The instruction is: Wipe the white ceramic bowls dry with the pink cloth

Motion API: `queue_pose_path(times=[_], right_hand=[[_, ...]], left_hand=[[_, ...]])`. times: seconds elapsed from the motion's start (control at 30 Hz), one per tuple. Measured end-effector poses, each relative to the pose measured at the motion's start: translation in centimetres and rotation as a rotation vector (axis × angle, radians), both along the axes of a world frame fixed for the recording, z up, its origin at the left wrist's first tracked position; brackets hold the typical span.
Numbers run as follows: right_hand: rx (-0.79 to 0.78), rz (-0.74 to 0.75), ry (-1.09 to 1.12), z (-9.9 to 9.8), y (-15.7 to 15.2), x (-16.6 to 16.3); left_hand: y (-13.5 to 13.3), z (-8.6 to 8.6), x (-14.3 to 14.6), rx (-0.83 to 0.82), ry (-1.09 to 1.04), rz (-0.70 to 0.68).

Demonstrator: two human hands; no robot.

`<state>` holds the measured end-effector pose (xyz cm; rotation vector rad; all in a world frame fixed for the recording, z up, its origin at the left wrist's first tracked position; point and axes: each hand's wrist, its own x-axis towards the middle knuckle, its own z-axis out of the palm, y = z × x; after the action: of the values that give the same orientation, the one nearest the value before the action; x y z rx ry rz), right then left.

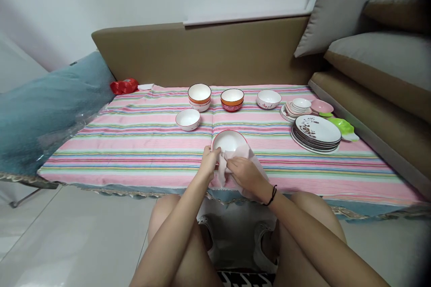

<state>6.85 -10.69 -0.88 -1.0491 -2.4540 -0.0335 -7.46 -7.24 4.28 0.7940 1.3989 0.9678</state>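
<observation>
A white bowl with a red rim (228, 141) is tilted toward me at the near edge of the striped cloth. My left hand (209, 160) grips its near left rim with closed fingers. My right hand (245, 174) presses a pale pink cloth (235, 158) against the bowl's near side, fingers curled over the cloth. A black band circles the right wrist.
On the pink striped tablecloth (134, 143) stand further bowls: a white one (187, 119), a stacked pair (199, 97), an orange-red one (232, 99), another white one (269, 98). Stacked plates (316, 132), small dishes (298, 107), green items (341, 126) sit right. A sofa back rises behind.
</observation>
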Motion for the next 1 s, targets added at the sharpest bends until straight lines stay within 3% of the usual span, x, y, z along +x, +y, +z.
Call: queue_pose_path(times=[0.27,0.4,0.53,0.83,1.0], right_hand=[[0.061,-0.014,0.041,0.1,-0.5,-0.3],[-0.008,-0.111,-0.075,0.6,-0.5,-0.1],[-0.043,-0.093,-0.080,0.4,-0.5,-0.1],[0.038,-0.167,-0.068,-0.2,0.9,1.6],[-0.014,-0.093,-0.008,-1.1,0.3,0.8]], left_hand=[[-0.6,0.0,1.9,0.020,-0.125,0.006],[-0.4,0.6,1.9,0.024,-0.095,0.030],[-0.2,0.9,1.6,0.012,-0.037,0.035],[0.4,0.9,0.6,-0.025,0.064,-0.021],[0.2,0.4,0.4,-0.043,0.064,-0.063]])
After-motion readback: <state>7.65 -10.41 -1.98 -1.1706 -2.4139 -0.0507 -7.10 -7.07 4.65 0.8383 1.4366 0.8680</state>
